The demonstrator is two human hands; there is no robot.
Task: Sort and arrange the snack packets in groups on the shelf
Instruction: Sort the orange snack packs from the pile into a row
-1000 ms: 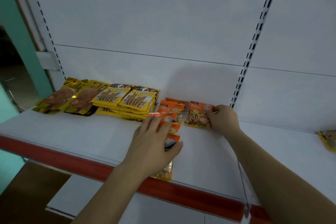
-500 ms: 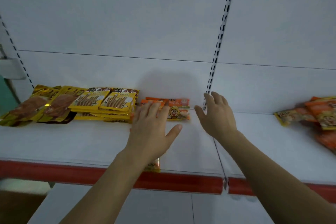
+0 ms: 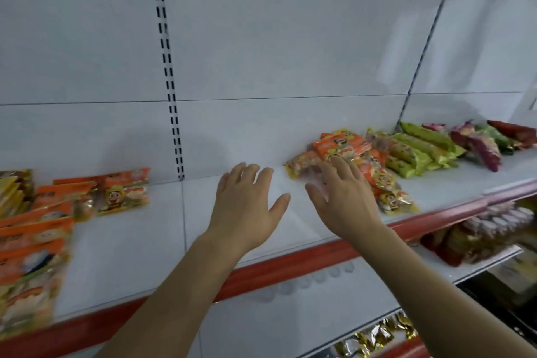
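White shelf (image 3: 139, 256) with a red front edge: orange packets (image 3: 43, 224) grouped at its left end, a mixed orange pile (image 3: 343, 148) toward the right, green packets (image 3: 418, 148) beyond that. Left hand (image 3: 247, 206) spread flat over bare shelf, holding nothing. Right hand (image 3: 345, 200), fingers straight, reaches at the near edge of the orange pile; contact unclear.
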